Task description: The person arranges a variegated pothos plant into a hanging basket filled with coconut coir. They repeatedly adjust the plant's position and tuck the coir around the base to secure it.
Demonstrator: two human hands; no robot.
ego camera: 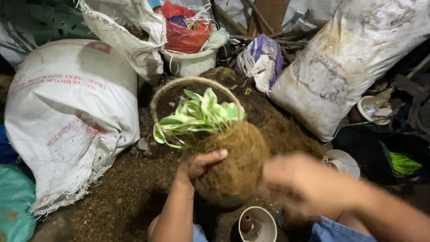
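Observation:
My left hand (197, 165) grips the side of a round coconut-fibre pot (235, 163) and holds it tilted above the soil. A small plant with green and cream leaves (197, 114) grows out of the pot's mouth. A thin rope loop handle (188, 81) arches over the plant. My right hand (300, 181) is blurred just to the right of the pot, close to its fibre wall; whether it touches the pot is unclear, and nothing shows in its fingers.
A heap of dark soil (130, 188) lies under the pot. Large white sacks stand at left (67, 112) and right (345, 58). A white bucket with a red bag (190, 40) stands behind. A small white cup (257, 226) sits near my knees.

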